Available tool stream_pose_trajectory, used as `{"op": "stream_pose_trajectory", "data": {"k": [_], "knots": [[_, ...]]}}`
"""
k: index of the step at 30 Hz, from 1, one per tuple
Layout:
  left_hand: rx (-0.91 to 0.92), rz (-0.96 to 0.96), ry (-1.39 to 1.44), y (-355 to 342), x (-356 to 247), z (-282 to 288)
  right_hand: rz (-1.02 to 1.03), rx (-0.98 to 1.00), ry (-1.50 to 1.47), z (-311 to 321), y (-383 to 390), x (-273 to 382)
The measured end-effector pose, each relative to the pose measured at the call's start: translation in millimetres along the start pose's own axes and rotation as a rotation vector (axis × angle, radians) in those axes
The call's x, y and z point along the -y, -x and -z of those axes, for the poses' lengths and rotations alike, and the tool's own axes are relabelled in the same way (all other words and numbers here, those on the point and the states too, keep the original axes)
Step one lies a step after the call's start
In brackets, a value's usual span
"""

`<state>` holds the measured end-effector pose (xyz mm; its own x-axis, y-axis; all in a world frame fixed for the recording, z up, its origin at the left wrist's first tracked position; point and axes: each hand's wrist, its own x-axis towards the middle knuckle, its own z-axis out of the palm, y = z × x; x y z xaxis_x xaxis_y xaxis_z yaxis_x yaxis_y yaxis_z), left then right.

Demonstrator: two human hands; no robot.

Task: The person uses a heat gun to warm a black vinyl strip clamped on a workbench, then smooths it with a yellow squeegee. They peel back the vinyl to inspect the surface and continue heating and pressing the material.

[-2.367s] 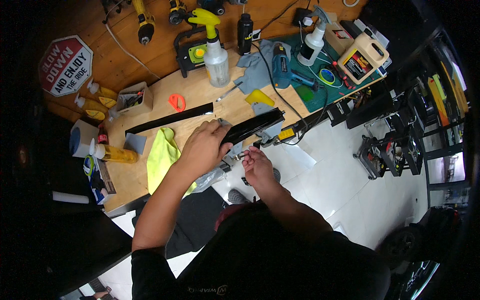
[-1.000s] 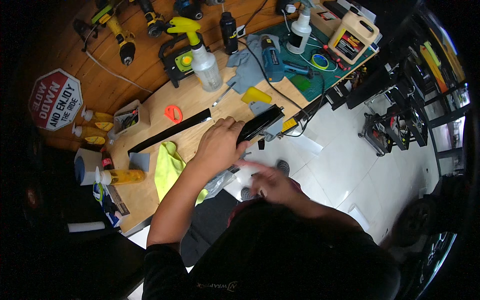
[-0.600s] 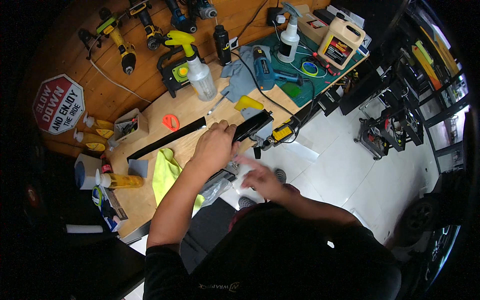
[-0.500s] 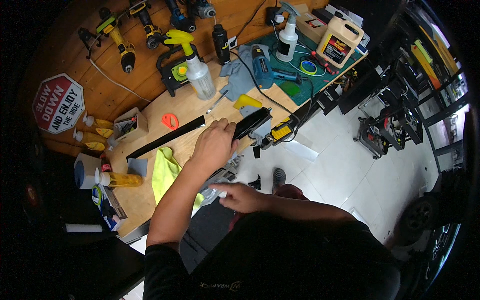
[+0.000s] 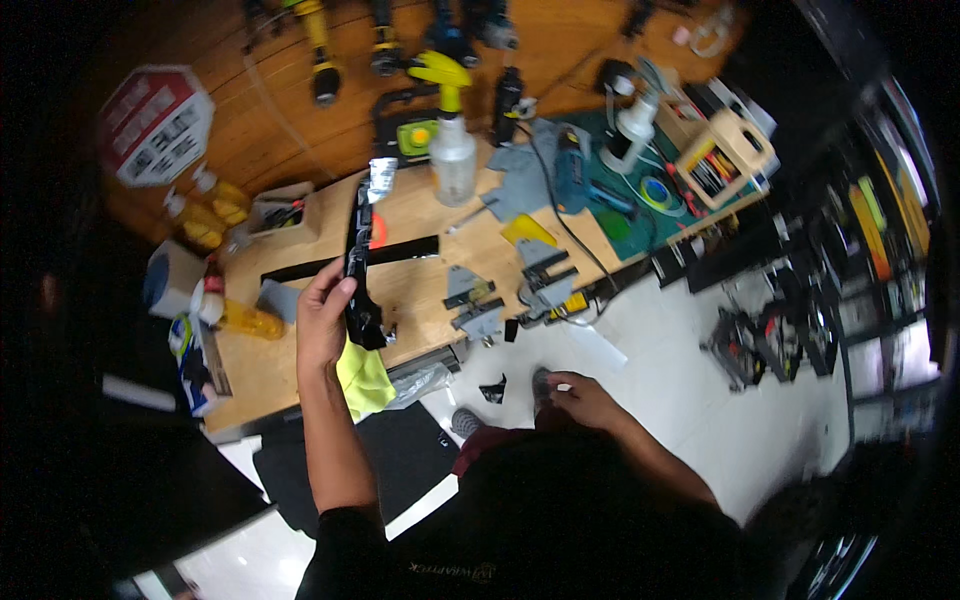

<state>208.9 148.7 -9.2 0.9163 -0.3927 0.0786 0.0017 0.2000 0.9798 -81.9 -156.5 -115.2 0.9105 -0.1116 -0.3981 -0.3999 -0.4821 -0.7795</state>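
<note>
My left hand (image 5: 325, 305) grips a narrow, glossy black piece (image 5: 362, 310) held upright above the bench, with silver at its upper end. My right hand (image 5: 575, 392) is low over the floor, fingers loosely bent and apart, with nothing visible in it. Two grey bench clamps (image 5: 478, 312) (image 5: 543, 280) sit at the bench's front edge. Behind the held piece, a long black strip (image 5: 410, 246) lies near an orange tool (image 5: 379, 230), partly hidden. A fluorescent yellow cloth (image 5: 362, 385) hangs at the front edge beside clear plastic (image 5: 420, 380).
Spray bottles (image 5: 452, 170) (image 5: 630, 135), a power tool (image 5: 570, 170), a jug (image 5: 722, 160) and yellow-liquid bottles (image 5: 245, 318) stand or lie on the bench (image 5: 245, 385). Drills (image 5: 323, 75) hang on the wall. A black cart (image 5: 745, 345) is right; a black scrap (image 5: 492, 390) lies on the floor.
The black piece, earlier angled over the clamps, is lifted leftward and upright in my left hand. Both clamps now show. My right hand has moved right, away from the bench.
</note>
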Motion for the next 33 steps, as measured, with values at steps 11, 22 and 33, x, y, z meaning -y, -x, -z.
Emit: {"op": "stream_pose_trajectory", "data": {"k": [11,22,33], "knots": [[-0.319,0.110,0.671,111,28,-45,0.404,-0.221,-0.231,177,-115,83],[-1.077,0.001,-0.687,234,1,-127,0.606,0.244,-0.413,160,-161,99],[-1.109,0.244,-1.165,351,83,-63,0.708,0.459,-0.177,66,-88,127]]}}
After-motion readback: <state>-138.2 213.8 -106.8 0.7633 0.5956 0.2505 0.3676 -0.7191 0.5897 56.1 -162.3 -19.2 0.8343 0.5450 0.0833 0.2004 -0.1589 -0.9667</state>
